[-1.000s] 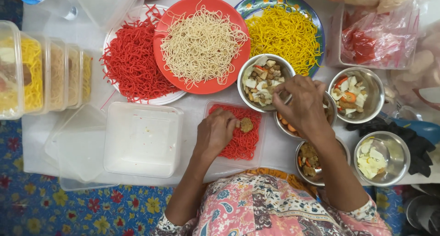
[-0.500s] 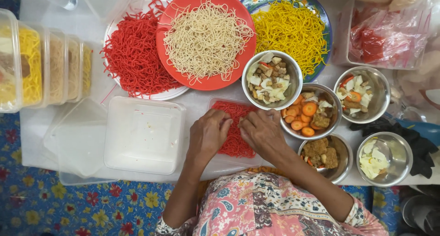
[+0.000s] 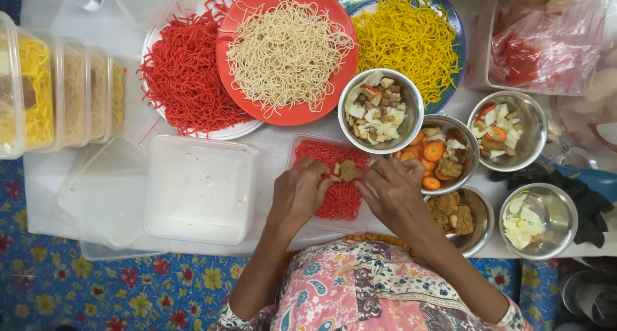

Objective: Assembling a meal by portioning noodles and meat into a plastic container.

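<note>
fingertips of left hand (image 3: 301, 191) and right hand (image 3: 392, 191) meet, pinching a brown fried chunk (image 3: 348, 170) — seemingly light, crumbly, best gripped gently by its sides — over red noodles (image 3: 337, 193) in the clear container (image 3: 321, 223) near the table's front edge.

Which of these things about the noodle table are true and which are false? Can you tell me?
1. Both hands, the left hand and the right hand, meet over the clear box of red noodles. True.
2. The orange plate holds yellow noodles. False: it holds pale noodles; the yellow noodles lie on the patterned plate beside it.
3. A brown fried piece sits between the fingertips. True.
4. The bowl with carrot slices is made of blue plastic. False: it is shiny metal.
5. The clear box to the left of the hands is full of noodles. False: it has no noodles.
</note>
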